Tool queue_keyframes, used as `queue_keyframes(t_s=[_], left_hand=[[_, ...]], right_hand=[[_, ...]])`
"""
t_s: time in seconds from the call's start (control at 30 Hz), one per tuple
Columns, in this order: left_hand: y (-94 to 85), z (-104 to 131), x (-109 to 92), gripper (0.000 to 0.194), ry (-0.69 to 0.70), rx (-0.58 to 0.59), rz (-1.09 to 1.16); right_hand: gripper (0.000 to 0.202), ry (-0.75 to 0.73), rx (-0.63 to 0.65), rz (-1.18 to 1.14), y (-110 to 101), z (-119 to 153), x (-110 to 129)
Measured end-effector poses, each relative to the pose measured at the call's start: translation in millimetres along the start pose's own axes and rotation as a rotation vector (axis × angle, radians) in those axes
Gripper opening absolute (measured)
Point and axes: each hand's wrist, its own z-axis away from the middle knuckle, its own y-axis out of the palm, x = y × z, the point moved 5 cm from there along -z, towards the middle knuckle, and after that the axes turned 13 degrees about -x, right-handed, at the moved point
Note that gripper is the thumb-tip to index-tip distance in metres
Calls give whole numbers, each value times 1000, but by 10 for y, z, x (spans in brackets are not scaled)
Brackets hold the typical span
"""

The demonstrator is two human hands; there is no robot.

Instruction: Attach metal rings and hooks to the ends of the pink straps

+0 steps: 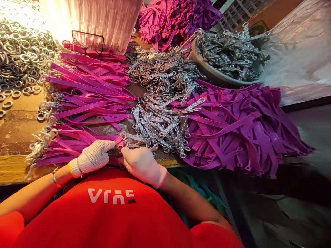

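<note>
My left hand [94, 156], in a dotted white knit glove with dark, worn fingertips, is closed in front of my belly on a pink strap [119, 139]. A metal link's ring [124, 135] shows at the strap's end, just above the fingers. My right hand [143, 165], in a plain white glove, is closed in a pinch against the left fingertips. What its fingers grip is hidden. Beyond the hands lie pink straps [93, 89] in a stack, with metal links at their left ends, and a heap of loose twisted metal links [165, 120].
Loose metal rings [23, 58] are piled at far left. Purple straps [227, 127] hang over the table edge at right; another purple bundle [176, 20] lies behind. A tub [201, 62] heaped with metal links stands at back right. A ribbed white container [103, 20] stands at the back.
</note>
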Motion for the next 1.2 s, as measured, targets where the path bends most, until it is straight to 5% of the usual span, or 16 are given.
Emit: queue_keyframes(t_s=[0.17,0.27,0.4,0.57,0.7,0.8,1.0,1.1,1.2], left_hand=[[-9,-54,-5,24,-22,-19,-77],[6,-63,-35,24,-41,-7,-109],[-66,-6,-126,26,-130,-102,141],[-151,-15,-81,18,-577,-279,843],[-79,-168,-32,22,-831,-338,1445],[-51,-236,-18,31,-807,-375,1594],[-49,-132,-56,31,-637,-335,1591],[-74,-35,-53,18,-595,-349,1507],[-69,30,-20,22,-603,-367,1462]], right_hand=[[26,74,-188,-283,-239,-139,-446],[22,346,-302,-18,-263,-367,-963],[25,564,-234,247,-112,-612,-1348],[25,472,-237,227,-13,-817,-1290],[27,511,-90,270,85,-1014,-1306],[29,528,29,239,172,-1126,-1327],[33,523,46,196,215,-1160,-1349],[29,552,-104,67,176,-1103,-1412],[27,623,-442,-220,25,-929,-1428]])
